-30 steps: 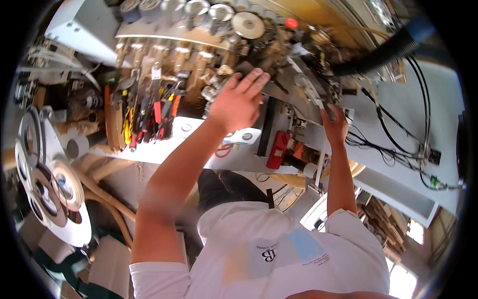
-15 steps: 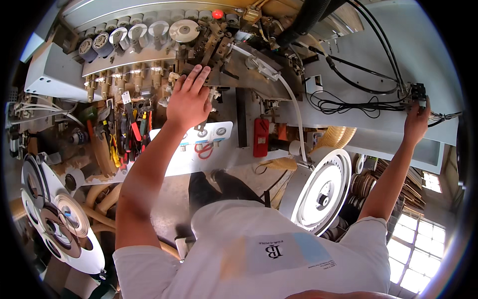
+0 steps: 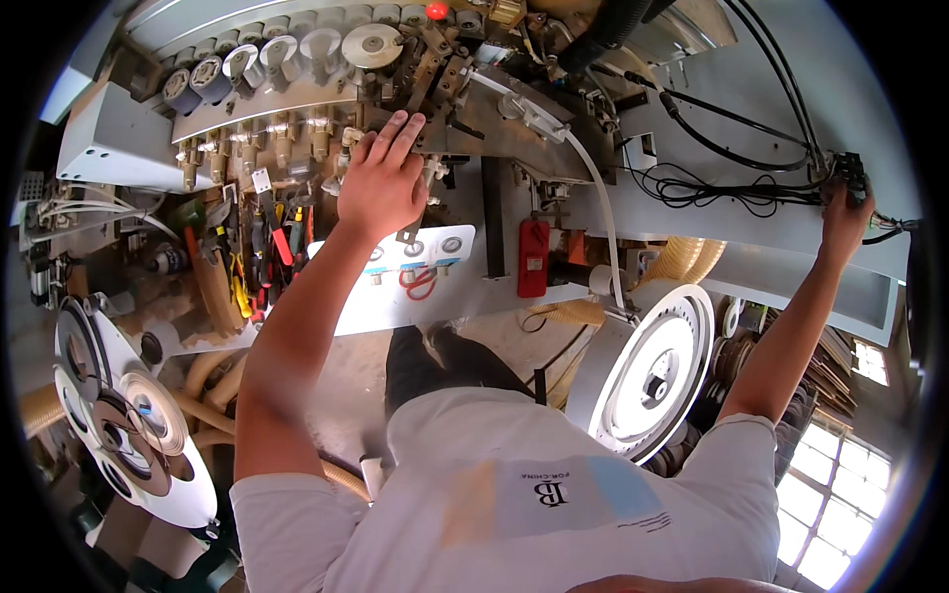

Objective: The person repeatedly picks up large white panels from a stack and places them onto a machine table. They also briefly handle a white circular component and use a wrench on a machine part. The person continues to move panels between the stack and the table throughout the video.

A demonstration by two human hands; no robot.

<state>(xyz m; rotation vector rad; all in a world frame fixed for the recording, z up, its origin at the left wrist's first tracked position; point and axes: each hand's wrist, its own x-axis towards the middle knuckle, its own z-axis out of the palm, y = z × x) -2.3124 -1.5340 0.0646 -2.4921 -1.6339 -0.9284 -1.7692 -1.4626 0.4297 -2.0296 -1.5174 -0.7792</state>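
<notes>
My left hand (image 3: 384, 188) lies palm down at the front of a machine, its fingers stretched forward over the dusty metal parts. Just beyond its fingertips is a dark metal clamp assembly (image 3: 427, 79), and a pale round disc (image 3: 373, 45) sits to the left of that. At the far right, my right hand (image 3: 847, 219) reaches up to a small black block (image 3: 848, 168) on the grey panel, where black cables meet. The fingers close around this block's lower part and partly hide it. Below my left hand is a white panel with round gauges (image 3: 415, 247).
Screwdrivers and pliers (image 3: 267, 237) fill a tray on the left. A red box (image 3: 533, 259) hangs under the machine. To the right stands a large white wheel (image 3: 654, 381). Looped black cables (image 3: 712, 193) hang along the grey panel (image 3: 850, 89). Reels of tape (image 3: 148, 410) stand at lower left.
The whole view has shifted slightly, so the machine appears a little further right and higher. Both hands stay at the same places on it.
</notes>
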